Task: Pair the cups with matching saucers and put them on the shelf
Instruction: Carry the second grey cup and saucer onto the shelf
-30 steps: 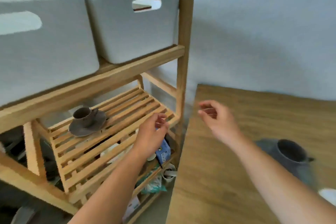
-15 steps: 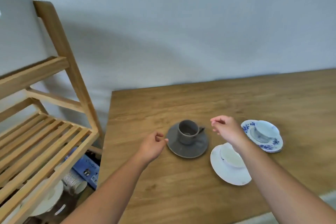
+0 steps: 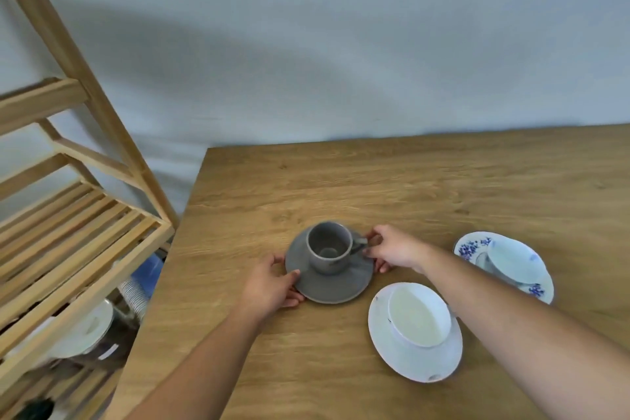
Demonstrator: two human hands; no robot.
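Observation:
A grey cup [image 3: 329, 246] stands upright on a grey saucer [image 3: 341, 286] near the table's left edge. My left hand [image 3: 272, 283] grips the saucer's left rim, thumb on top. My right hand [image 3: 392, 249] holds the saucer's right rim beside the cup's handle. A plain white cup [image 3: 420, 315] rests on a white saucer [image 3: 405, 355] in front of my right forearm. Further right, a white cup [image 3: 511, 261] sits on a blue-flowered saucer [image 3: 472, 246]. The wooden slatted shelf [image 3: 85, 249] stands to the left of the table.
The wooden table [image 3: 375, 187] meets a grey wall at the back. Under the slatted shelf, a lower level holds white dishes [image 3: 88, 331], a stack of ridged cups [image 3: 134, 297] and a blue box [image 3: 150, 269].
The view turned from the shelf to the table. Both hands have closed in on the grey saucer, left and right rims, where before they hovered apart from it.

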